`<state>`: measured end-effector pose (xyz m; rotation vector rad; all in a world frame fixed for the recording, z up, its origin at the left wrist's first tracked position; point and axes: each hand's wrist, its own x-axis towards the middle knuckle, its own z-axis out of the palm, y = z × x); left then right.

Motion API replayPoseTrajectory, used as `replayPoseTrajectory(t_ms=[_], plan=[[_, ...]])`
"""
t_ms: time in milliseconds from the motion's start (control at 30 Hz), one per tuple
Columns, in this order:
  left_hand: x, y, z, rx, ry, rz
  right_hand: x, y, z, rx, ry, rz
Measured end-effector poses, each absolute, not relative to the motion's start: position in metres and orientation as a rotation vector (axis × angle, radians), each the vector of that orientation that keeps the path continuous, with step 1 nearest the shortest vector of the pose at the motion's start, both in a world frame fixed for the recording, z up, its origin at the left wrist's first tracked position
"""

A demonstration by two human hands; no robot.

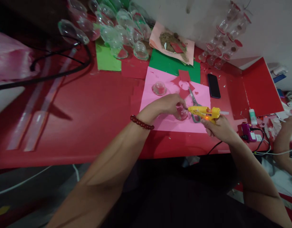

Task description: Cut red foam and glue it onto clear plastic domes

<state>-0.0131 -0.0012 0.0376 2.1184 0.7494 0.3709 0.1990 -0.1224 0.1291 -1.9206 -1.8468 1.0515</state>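
Note:
My right hand (217, 128) is wrapped round the handle of a yellow glue gun (203, 110), whose orange light glows and whose clear glue stick juts out behind. The nozzle points left and meets the edge of a clear plastic cup (182, 113). Fingers of my left hand (171, 104) close on that cup, low over the pink sheet (157, 125). Another clear domed cup (159, 88) sits on the sheet, just above my left hand. Scissors (194, 97) lie partly under the glue gun, beside cut red paper (184, 91).
Many clear cups (122, 31) are heaped at the back left. Stacked cup towers (222, 38) stand at the back right. A phone (213, 85), a red folded board (260, 88), a glue tube (252, 116) and a purple power adapter (248, 132) lie rightward. A co-worker's arm (285, 139) is at far right.

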Motion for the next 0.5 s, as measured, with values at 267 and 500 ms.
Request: replayPoseTrajectory(t_ms=[267,500], plan=[[-0.011,0.002,0.035,2.129,0.751,0.357,0.198,-0.128,0.13,-1.943,-1.878,1.079],[-0.012,-0.001,0.043,2.142,0.794,0.293,0.207,-0.134,0.129,-1.971,-1.867,1.061]])
